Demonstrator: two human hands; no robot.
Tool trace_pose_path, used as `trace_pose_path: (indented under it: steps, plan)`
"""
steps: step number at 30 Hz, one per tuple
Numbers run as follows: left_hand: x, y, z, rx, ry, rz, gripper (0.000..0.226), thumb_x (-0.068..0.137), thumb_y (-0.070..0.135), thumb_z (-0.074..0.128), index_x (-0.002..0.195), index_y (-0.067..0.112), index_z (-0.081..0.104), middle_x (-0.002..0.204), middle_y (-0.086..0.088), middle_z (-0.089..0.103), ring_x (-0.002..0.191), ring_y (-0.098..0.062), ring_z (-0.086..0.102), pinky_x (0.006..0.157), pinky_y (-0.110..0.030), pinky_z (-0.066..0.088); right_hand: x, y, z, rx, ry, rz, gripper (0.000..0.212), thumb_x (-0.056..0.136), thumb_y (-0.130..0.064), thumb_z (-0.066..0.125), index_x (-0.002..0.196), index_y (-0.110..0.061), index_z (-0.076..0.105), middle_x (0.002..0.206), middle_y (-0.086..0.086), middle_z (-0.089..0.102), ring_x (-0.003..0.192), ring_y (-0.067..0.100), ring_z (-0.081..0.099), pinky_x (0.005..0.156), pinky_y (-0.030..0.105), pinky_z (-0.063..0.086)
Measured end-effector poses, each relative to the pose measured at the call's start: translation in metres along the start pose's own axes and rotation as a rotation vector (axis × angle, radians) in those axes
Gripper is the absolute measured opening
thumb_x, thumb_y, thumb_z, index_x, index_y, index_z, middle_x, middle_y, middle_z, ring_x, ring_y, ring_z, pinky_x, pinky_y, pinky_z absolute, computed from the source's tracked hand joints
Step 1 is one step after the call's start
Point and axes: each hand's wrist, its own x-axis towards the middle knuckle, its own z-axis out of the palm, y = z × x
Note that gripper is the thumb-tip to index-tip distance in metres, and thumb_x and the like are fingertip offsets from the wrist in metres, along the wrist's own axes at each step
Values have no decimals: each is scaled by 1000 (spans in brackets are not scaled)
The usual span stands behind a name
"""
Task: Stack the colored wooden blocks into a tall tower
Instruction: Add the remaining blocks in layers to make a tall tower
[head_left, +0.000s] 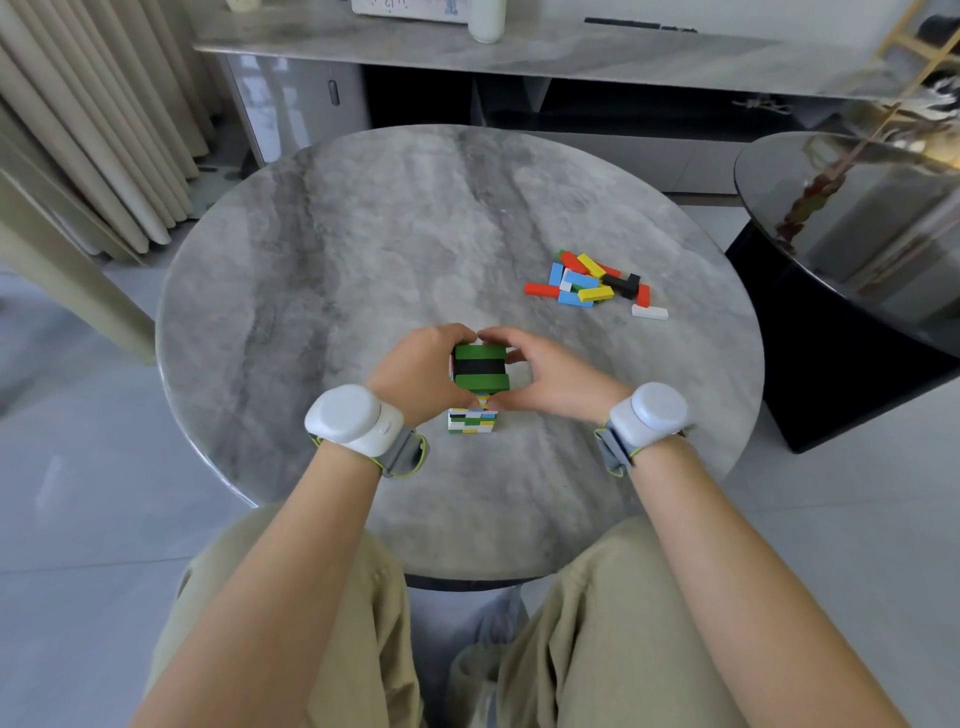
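A tower of colored wooden blocks stands near the front middle of the round marble table. Its top layer shows a green, a black and a green block side by side. My left hand cups the tower's top from the left, fingers curled round its far and near corners. My right hand cups it from the right in the same way, fingertips meeting the left hand's at the far edge. The hands hide the tower's upper sides.
A loose pile of blocks in red, blue, yellow, black, green and white lies to the right on the table, with a single white block beside it. A dark round side table stands right; a low cabinet is beyond.
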Motion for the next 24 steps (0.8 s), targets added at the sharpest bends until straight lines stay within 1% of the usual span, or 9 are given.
trace_pose_path:
  steps: [5,12,14,16,17,18,20,22,24]
  plan:
    - [2,-4,3,-33,22,10,51,67,10,78,114,12,59,108,-8,65,104,-25,59,88,-40,50,0,-3,1,-21,28,-22,65,75,-16,75,133,-17,46,130,2,53,116,20,52,101,37,43]
    - [2,-2,2,-81,19,-13,49,66,7,79,111,10,59,106,-10,64,103,-27,60,87,-43,52,-1,-9,1,-33,36,-3,63,76,-15,74,132,-16,47,128,3,55,115,22,52,100,36,43]
    - [1,1,1,-53,1,-30,63,67,13,80,124,10,53,120,-11,60,115,-27,55,96,-39,48,-3,-9,1,-7,29,28,76,74,-17,77,139,-17,37,135,4,48,124,22,47,103,31,40]
    - [-2,4,-1,-11,-48,-58,93,69,23,81,144,8,28,145,-10,39,135,-25,37,108,-30,33,-6,-10,1,105,-8,102,99,73,-18,78,148,-19,13,148,6,29,138,19,29,107,25,28]
    - [-4,6,-2,-21,-82,-85,105,70,25,81,148,6,14,152,-10,26,140,-22,27,108,-26,27,-7,-11,2,182,-33,148,105,76,-16,76,149,-19,1,154,7,18,143,17,18,108,24,23]
    - [-6,8,-2,-44,-114,-118,109,72,23,79,149,4,4,153,-10,21,141,-20,23,105,-24,27,-8,-11,2,265,-52,193,107,79,-12,72,150,-19,-8,157,6,7,145,15,10,108,23,19]
    - [-6,12,1,-100,-161,-193,101,76,17,76,146,2,5,142,-13,30,129,-22,35,86,-22,33,-7,-11,4,383,-62,257,101,84,-3,62,149,-17,-15,159,4,-1,145,14,6,105,22,19]
    - [-4,14,5,-159,-178,-241,72,78,13,72,129,2,23,119,-13,40,103,-24,44,66,-25,35,-6,-13,6,417,-81,292,98,81,0,61,149,-14,-9,155,2,14,141,15,18,100,21,24]
    - [-2,15,10,-210,-177,-257,48,81,8,67,105,4,26,108,-13,43,87,-23,44,53,-22,35,-6,-14,8,429,-122,290,92,73,0,64,144,-11,6,131,-3,39,124,13,35,91,18,34]
